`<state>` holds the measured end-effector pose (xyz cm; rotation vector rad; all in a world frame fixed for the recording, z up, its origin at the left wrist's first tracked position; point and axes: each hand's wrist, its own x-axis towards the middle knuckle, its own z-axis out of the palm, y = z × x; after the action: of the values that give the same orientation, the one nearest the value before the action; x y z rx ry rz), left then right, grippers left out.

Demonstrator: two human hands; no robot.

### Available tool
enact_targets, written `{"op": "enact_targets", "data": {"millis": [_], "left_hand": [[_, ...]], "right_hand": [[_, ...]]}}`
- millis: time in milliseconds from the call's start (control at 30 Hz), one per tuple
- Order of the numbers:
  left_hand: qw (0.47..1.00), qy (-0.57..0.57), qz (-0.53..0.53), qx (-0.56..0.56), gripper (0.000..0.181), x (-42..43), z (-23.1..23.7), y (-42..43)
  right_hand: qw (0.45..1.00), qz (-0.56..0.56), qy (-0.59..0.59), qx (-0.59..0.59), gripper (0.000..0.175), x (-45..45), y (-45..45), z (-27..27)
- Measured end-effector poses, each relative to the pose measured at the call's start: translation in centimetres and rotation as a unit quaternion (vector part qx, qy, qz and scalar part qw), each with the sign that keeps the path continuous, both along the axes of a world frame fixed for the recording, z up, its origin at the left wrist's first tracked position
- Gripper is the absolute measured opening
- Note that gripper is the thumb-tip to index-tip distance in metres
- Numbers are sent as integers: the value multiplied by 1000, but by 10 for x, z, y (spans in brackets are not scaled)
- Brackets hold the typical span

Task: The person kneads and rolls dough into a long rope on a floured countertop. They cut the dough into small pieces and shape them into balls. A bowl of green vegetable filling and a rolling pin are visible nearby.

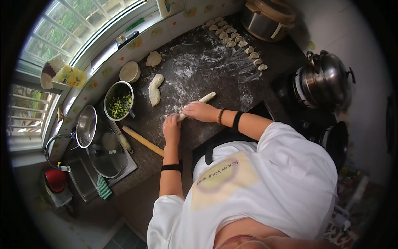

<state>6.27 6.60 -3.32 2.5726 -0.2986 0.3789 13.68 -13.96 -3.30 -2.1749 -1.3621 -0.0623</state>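
A thin rope of dough (207, 97) lies on the floured dark countertop (199, 74). My left hand (172, 124) is at its near-left end, fingers curled on the dough. My right hand (199, 111) rests over the middle of the rope, fingers bent down against it, and the far end sticks out beyond. Past my hands lie a thicker bent piece of dough (155, 88) and a rounded lump of dough (154, 59). A wooden rolling pin (143, 140) lies beside my left forearm. Several folded dumplings (230, 44) sit in rows at the far right.
A bowl of chopped green and yellow filling (119, 101) with a spoon stands left, near a small round bowl (130, 72). Beyond are the sink (77, 177), a glass lid (105, 154) and a metal bowl (86, 126). A rice cooker (269, 20) and steel pot (326, 81) stand right.
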Motion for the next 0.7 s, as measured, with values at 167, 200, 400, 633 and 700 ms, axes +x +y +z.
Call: {"op": "enact_targets", "data": {"millis": [167,200,400,633,700], "left_hand": [[995,-12,-48,84,32,-41,-1,2],[995,8,-26,97,37,-45,1,-4],[995,51,84,27,53,11,-1,-58],[984,88,67,140,62,23,-1,-64],[983,112,15,143,67,-31,-2,-66]], "right_hand": [[994,60,-82,-33,39,-18,-63,-3],[996,50,-58,-45,40,-17,-70,-3],[977,-165,-49,-127,47,19,0,-9],[971,-188,-70,-129,51,13,-1,-9],[975,-100,-34,-195,52,-17,-31,21]]}}
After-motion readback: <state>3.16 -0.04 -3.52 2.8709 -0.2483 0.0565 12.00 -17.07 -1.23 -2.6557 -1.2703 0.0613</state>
